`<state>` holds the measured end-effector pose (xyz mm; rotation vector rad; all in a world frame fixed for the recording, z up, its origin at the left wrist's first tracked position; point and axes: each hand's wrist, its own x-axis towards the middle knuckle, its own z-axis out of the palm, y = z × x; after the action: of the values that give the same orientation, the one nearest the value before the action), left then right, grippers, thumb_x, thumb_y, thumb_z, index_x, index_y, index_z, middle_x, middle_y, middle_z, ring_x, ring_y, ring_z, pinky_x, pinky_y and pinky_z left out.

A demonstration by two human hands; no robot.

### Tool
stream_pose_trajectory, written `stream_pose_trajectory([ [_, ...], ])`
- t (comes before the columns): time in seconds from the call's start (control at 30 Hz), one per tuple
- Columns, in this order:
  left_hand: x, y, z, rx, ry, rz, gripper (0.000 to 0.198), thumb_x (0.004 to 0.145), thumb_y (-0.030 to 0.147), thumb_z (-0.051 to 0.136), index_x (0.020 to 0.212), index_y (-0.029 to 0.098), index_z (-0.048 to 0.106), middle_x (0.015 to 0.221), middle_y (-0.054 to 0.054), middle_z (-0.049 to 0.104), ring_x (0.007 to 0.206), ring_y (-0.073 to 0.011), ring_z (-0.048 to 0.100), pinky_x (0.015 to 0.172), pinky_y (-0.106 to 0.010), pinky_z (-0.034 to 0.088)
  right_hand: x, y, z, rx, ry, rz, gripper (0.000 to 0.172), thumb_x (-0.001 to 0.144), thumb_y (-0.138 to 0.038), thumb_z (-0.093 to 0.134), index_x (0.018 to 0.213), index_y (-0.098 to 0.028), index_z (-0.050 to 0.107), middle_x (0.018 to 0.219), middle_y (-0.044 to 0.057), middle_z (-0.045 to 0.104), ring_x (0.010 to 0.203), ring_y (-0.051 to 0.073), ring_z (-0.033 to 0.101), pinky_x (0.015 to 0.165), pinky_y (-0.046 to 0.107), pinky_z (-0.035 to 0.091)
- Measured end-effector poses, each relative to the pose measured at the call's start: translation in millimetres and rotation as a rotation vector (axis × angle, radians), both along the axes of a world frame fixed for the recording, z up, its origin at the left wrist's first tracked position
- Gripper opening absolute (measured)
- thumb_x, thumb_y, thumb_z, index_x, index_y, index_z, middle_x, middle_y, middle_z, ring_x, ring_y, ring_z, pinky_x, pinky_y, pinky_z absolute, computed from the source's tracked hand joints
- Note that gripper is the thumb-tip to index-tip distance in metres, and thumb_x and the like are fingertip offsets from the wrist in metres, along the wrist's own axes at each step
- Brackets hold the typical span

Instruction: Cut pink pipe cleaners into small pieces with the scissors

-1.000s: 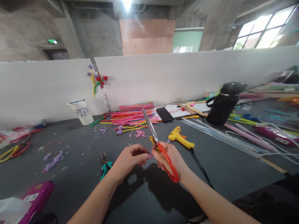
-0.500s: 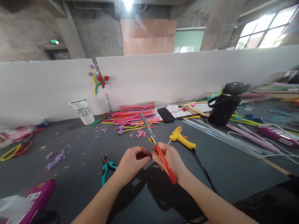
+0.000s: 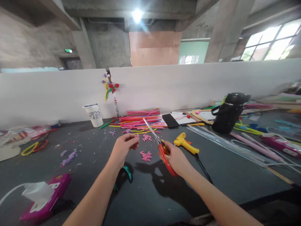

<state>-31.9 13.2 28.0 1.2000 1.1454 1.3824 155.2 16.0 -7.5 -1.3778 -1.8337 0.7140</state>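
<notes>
My right hand (image 3: 175,157) is wrapped around the scissors (image 3: 166,158), which have red handles and blades pointing up and away to the left. My left hand (image 3: 124,147) is pinched closed, with a small pink pipe cleaner piece (image 3: 137,136) at its fingertips. Between my hands, a little cluster of cut pink pieces (image 3: 146,156) lies on the dark table. A second pile of pink pieces (image 3: 147,137) sits just beyond it. Teal-handled pliers (image 3: 127,172) lie under my left wrist, partly hidden.
Behind the piles is a bundle of pink and red pipe cleaners (image 3: 141,119) beside a black phone (image 3: 170,120). A yellow glue gun (image 3: 185,142) rests right of my right hand. Farther off stand a paper cup (image 3: 93,115) and a black jug (image 3: 228,113). A magenta power strip (image 3: 47,199) is at lower left.
My hands, close together before, have moved apart, the left one up and away to the left. The nearer pink cluster now shows between them. The view has shifted slightly.
</notes>
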Motion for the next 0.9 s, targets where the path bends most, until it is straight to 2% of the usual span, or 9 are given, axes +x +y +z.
stream_pose_trajectory([
  [0.1, -12, -1, 10.8, 0.001, -0.065, -0.018, 0.014, 0.06, 0.026, 0.065, 0.065, 0.014, 0.06, 0.059, 0.0, 0.059, 0.052, -0.0083, 0.051, 0.053, -0.021, 0.038, 3, -1, 8.3, 0.095, -0.108, 0.018, 0.013, 0.067, -0.028, 0.053, 0.076, -0.021, 0.047, 0.067, -0.002, 0.051, 0.061, 0.013, 0.045, 0.054, 0.024, 0.028],
  [0.17, -19, 0, 12.0, -0.009, -0.071, -0.009, 0.014, 0.059, 0.025, 0.066, 0.066, 0.014, 0.061, 0.058, 0.0, 0.059, 0.051, -0.0083, 0.051, 0.053, -0.021, 0.039, 1, -2, 15.9, 0.192, -0.235, 0.064, 0.013, 0.072, -0.032, 0.049, 0.078, -0.021, 0.047, 0.068, -0.001, 0.052, 0.061, 0.014, 0.046, 0.053, 0.024, 0.027],
  [0.27, -31, 2, 5.0, -0.057, -0.084, 0.042, 0.016, 0.056, 0.023, 0.068, 0.066, 0.013, 0.061, 0.056, 0.0, 0.059, 0.05, -0.0089, 0.052, 0.053, -0.022, 0.039, -6, -1, 27.6, 0.358, -0.432, 0.113, 0.017, 0.077, -0.036, 0.043, 0.08, -0.02, 0.047, 0.066, -0.001, 0.052, 0.057, 0.013, 0.046, 0.05, 0.024, 0.025],
  [0.4, -43, 5, -11.6, -0.082, -0.147, 0.097, 0.018, 0.057, 0.024, 0.069, 0.067, 0.013, 0.06, 0.057, 0.0, 0.059, 0.051, -0.0075, 0.053, 0.053, -0.02, 0.039, -19, 0, 30.9, 0.502, -0.467, 0.122, 0.016, 0.072, -0.034, 0.049, 0.078, -0.019, 0.05, 0.067, 0.0, 0.054, 0.06, 0.015, 0.049, 0.053, 0.024, 0.028],
  [0.53, -44, 1, -25.9, -0.082, -0.222, 0.138, 0.018, 0.061, 0.027, 0.066, 0.07, 0.014, 0.059, 0.061, 0.001, 0.059, 0.053, -0.006, 0.052, 0.053, -0.017, 0.04, -25, -4, 13.8, 0.437, -0.333, 0.155, 0.02, 0.074, -0.037, 0.048, 0.081, -0.018, 0.05, 0.062, -0.001, 0.054, 0.057, 0.014, 0.049, 0.054, 0.023, 0.031],
  [0.6, -42, -2, -29.6, -0.086, -0.239, 0.126, 0.017, 0.062, 0.027, 0.066, 0.069, 0.013, 0.059, 0.063, 0.0, 0.059, 0.055, -0.0068, 0.053, 0.054, -0.018, 0.041, -25, -6, 4.2, 0.345, -0.337, 0.162, 0.018, 0.077, -0.036, 0.045, 0.076, -0.019, 0.049, 0.064, -0.001, 0.056, 0.057, 0.013, 0.05, 0.052, 0.022, 0.03],
  [0.67, -39, -6, -31.0, -0.083, -0.255, 0.097, 0.015, 0.064, 0.025, 0.064, 0.07, 0.013, 0.058, 0.066, -0.001, 0.061, 0.058, -0.0078, 0.055, 0.057, -0.018, 0.042, -24, -7, -1.9, 0.3, -0.352, 0.181, 0.018, 0.079, -0.036, 0.043, 0.08, -0.019, 0.05, 0.067, 0.0, 0.057, 0.059, 0.014, 0.052, 0.052, 0.022, 0.03],
  [0.77, -35, -10, -31.1, -0.061, -0.282, 0.076, 0.011, 0.068, 0.024, 0.062, 0.07, 0.014, 0.058, 0.067, -0.001, 0.061, 0.06, -0.0089, 0.057, 0.06, -0.019, 0.044, -25, -10, -4.6, 0.278, -0.382, 0.215, 0.024, 0.079, -0.042, 0.043, 0.086, -0.02, 0.05, 0.071, 0.001, 0.059, 0.062, 0.015, 0.054, 0.053, 0.022, 0.03],
  [0.9, -31, -14, -30.5, -0.022, -0.32, 0.085, 0.005, 0.069, 0.019, 0.06, 0.07, 0.014, 0.058, 0.066, 0.001, 0.06, 0.059, -0.0086, 0.056, 0.061, -0.02, 0.045, -29, -17, -5.7, 0.246, -0.428, 0.211, 0.03, 0.075, -0.05, 0.046, 0.08, -0.02, 0.048, 0.067, 0.0, 0.059, 0.059, 0.015, 0.055, 0.05, 0.022, 0.028],
])
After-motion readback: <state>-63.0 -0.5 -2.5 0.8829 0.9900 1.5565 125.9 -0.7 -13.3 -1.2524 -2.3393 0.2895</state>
